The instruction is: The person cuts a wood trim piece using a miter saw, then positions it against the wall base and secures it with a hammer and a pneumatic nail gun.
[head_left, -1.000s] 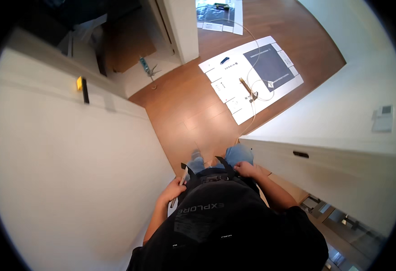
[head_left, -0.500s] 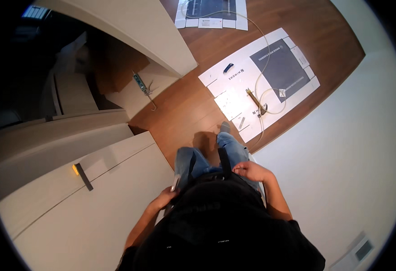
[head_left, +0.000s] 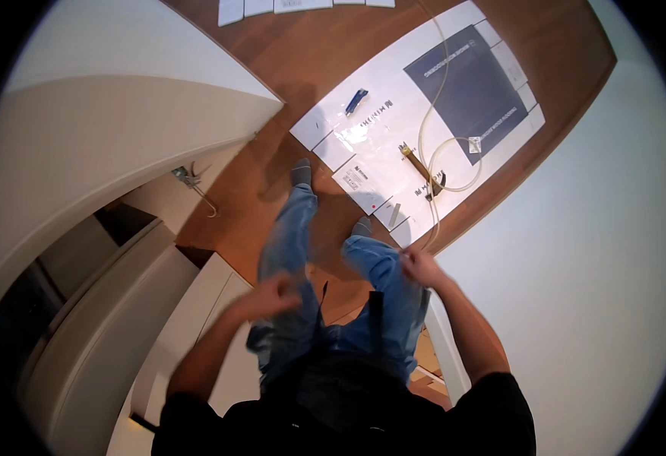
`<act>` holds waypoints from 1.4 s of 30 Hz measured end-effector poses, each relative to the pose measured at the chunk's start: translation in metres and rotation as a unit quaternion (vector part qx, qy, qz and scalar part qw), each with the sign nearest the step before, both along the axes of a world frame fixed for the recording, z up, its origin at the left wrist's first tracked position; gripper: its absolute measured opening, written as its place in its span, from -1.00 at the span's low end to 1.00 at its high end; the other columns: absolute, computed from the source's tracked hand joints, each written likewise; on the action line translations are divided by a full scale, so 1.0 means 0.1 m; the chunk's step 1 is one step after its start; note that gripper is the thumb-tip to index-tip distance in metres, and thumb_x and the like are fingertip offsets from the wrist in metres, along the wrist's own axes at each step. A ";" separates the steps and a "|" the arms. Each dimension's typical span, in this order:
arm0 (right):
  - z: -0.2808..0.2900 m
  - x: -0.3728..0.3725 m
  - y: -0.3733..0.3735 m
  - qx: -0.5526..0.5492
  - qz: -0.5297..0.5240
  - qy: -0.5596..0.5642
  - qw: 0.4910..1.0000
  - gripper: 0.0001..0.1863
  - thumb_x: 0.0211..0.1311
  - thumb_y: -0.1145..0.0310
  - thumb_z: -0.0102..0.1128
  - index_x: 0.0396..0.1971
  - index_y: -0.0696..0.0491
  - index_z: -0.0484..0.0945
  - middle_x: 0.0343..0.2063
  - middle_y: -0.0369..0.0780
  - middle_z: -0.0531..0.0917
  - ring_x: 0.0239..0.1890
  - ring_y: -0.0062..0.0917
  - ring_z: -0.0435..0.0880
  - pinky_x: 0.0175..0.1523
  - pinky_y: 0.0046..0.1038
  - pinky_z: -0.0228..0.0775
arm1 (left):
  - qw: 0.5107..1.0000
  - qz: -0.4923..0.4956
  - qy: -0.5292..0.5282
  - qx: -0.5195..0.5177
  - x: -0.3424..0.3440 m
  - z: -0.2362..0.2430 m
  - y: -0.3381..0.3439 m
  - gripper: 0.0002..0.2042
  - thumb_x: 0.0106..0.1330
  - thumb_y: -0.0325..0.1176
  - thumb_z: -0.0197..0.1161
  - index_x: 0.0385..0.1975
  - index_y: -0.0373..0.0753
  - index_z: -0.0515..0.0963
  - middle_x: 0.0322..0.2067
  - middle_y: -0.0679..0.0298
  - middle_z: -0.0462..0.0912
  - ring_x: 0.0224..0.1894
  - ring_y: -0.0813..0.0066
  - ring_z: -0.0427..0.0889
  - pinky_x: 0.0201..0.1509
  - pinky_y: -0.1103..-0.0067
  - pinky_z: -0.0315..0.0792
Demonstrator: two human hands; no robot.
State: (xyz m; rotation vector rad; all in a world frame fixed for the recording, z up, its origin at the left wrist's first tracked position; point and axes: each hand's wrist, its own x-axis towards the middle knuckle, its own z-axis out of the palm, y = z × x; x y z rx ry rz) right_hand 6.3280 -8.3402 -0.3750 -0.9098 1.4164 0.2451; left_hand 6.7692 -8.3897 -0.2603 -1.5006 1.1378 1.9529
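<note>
My left hand (head_left: 276, 295) is blurred by motion over my left thigh, its grip unclear. My right hand (head_left: 420, 266) is at my right leg with fingers curled; what is in them, if anything, is hidden. Both jeans-clad legs (head_left: 291, 228) show, with grey socks on the wooden floor (head_left: 249, 197). A dark strap (head_left: 375, 308) hangs between them. Beyond my feet a cardboard sheet (head_left: 371, 152) bears a blue knife-like tool (head_left: 355, 101), a brass-coloured tool (head_left: 419, 166) and a pale looped hose (head_left: 458, 186).
Another cardboard piece (head_left: 302, 6) lies at the top. A caulking-gun-like tool (head_left: 185, 176) lies on a pale ledge left of me. White panels (head_left: 188, 327) and a wall corner (head_left: 257, 121) border the left; a pale wall (head_left: 561, 289) runs along the right.
My view has tilted down and moved forward, showing more of my legs. My feet have stepped closer to the cardboard. My left hand has moved forward, away from the pale object it held.
</note>
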 end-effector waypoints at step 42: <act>-5.72 3.07 -4.14 -0.603 0.163 -0.129 0.770 -0.80 0.43 0.37 0.24 -0.02 0.02 0.65 -0.01 -0.18 0.71 0.07 -0.19 0.69 0.11 -0.19 0.59 | 0.743 0.650 0.045 -0.152 0.76 -7.04 -2.54 -0.59 0.59 0.06 0.22 0.12 -0.17 0.49 0.00 0.23 0.72 -0.06 0.44 0.72 0.06 0.51 0.54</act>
